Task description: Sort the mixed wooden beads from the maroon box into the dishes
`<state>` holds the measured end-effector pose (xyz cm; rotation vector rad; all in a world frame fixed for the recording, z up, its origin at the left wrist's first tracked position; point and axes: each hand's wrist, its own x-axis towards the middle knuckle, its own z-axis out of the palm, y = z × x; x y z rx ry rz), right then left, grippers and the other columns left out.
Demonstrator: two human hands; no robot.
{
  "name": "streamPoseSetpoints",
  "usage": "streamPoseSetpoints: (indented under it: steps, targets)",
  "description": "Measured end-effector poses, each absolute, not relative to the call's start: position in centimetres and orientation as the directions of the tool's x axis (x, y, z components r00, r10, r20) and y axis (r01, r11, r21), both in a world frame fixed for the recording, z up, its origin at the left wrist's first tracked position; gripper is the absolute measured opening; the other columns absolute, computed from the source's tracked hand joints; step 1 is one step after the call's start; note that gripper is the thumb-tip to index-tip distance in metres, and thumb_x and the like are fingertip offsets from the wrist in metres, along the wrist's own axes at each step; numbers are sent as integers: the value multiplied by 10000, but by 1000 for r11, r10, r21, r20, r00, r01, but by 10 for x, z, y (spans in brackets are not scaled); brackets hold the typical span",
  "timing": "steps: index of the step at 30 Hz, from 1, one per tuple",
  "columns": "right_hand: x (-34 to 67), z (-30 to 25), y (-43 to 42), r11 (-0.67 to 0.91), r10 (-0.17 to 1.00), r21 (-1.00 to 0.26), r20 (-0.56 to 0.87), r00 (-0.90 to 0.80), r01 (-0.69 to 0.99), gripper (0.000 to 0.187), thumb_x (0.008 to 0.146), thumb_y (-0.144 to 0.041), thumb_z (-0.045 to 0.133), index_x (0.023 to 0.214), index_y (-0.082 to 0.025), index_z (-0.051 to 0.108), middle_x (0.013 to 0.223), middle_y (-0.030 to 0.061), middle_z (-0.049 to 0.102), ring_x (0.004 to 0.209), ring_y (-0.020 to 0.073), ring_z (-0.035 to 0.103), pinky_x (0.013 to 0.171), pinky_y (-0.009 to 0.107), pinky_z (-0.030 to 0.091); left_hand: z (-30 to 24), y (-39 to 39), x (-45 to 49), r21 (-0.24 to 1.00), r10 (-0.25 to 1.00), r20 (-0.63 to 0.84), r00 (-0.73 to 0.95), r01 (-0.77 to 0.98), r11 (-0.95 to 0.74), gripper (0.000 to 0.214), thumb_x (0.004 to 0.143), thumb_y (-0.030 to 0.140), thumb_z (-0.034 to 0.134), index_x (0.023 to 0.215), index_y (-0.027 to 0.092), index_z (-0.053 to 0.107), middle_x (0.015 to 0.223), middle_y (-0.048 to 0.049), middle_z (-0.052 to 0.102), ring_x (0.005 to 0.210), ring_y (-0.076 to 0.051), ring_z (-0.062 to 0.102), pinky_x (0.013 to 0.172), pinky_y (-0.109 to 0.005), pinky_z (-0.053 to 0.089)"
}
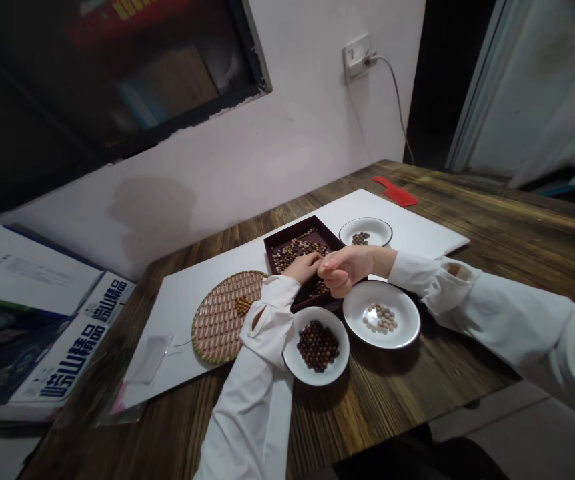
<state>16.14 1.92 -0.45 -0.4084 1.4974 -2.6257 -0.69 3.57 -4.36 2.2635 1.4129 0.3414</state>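
A dark red square tray (280, 241) holds many small mixed beads (295, 252). Over its near right part, my right hand (348, 268) is closed, fingers curled in; whatever they hold is hidden. My left hand (303, 268) reaches over the tray, its fingertips against or just behind my right hand and mostly out of sight. Below my hands stand a white bowl (291, 357) of dark red-brown beads (318, 347) and a white dish (407, 327) of pale beads (381, 319). A third white dish (380, 230) with grey-brown beads (360, 238) lies behind my right wrist.
A round woven mat (217, 320) bears yellow-brown beads (242, 305) beside my left sleeve. Under the tray lies a white board (177, 300) on the wooden table (517, 227). A red scraper-like piece (395, 191) is at the back; a printed box (67, 360) stands left.
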Motion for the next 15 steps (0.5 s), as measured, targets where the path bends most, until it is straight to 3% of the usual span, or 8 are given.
streamPoseSetpoints:
  steps: [15]
  targets:
    - [161,-3,17,-460,-223,-883,215,-951,-92,478,934,-304,406,493,-126,360,504,-29,283,488,63,301,526,220,272,-26,26,0,433,899,-71,433,825,-363,233,888,218,428,1006,138,613,1088,-71,663,997,-179,599,906,-271,435]
